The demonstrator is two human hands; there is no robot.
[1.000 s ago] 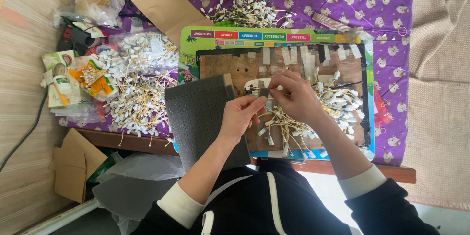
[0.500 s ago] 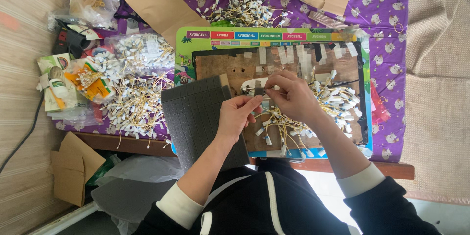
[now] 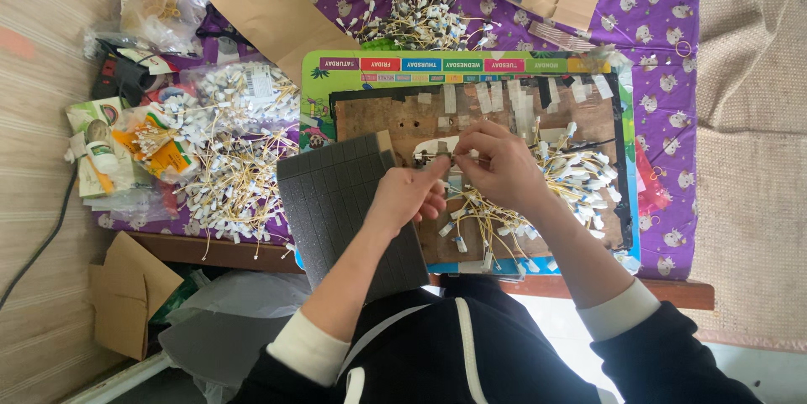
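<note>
My left hand [image 3: 409, 191] and my right hand [image 3: 498, 162] meet over a brown board [image 3: 403, 114], fingertips pinched together on a small white connector with yellow wires [image 3: 445, 152]. A loose heap of the same yellow-wired white connectors [image 3: 572, 177] lies on the board to the right of my right hand. A dark grey foam sheet scored into squares [image 3: 340, 202] lies under my left wrist. The board rests on a colourful tray [image 3: 471, 63] with a green border.
A purple patterned cloth [image 3: 672, 34] covers the low table. Piles of wired connectors lie at left [image 3: 235, 177] and at the back [image 3: 420, 21]. Plastic bags [image 3: 160, 9], brown cardboard [image 3: 273, 13] and small cartons [image 3: 97, 143] crowd the left side.
The view has shifted slightly. My two hands stay pinched together over the board, with only small finger movements on the connector.
</note>
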